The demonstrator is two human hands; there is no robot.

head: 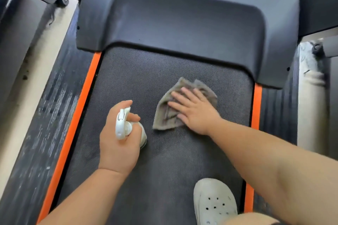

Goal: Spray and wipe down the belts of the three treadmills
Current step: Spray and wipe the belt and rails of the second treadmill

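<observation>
- Pale perforated clog [214, 201] stands on the treadmill belt [137, 78], near end, right of centre.
- Left hand [118, 144] over belt mid-left, fingers wrapped round a white spray bottle [123, 125].
- Right hand [195, 113] on belt mid-right, fingers straight, pressing a grey cloth [164, 118] flat onto the belt.
- Motor cover [182, 23], "BRTW" badge, at belt's far end.

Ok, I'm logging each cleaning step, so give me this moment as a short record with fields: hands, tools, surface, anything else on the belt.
left hand: grips the white spray bottle over the belt
right hand: flat, fingers straight, pressing on the cloth
cloth: grey, crumpled, lying on the belt near the motor cover
belt: dark, textured, with orange strips along both sides
also on belt: one foot in a pale clog
</observation>
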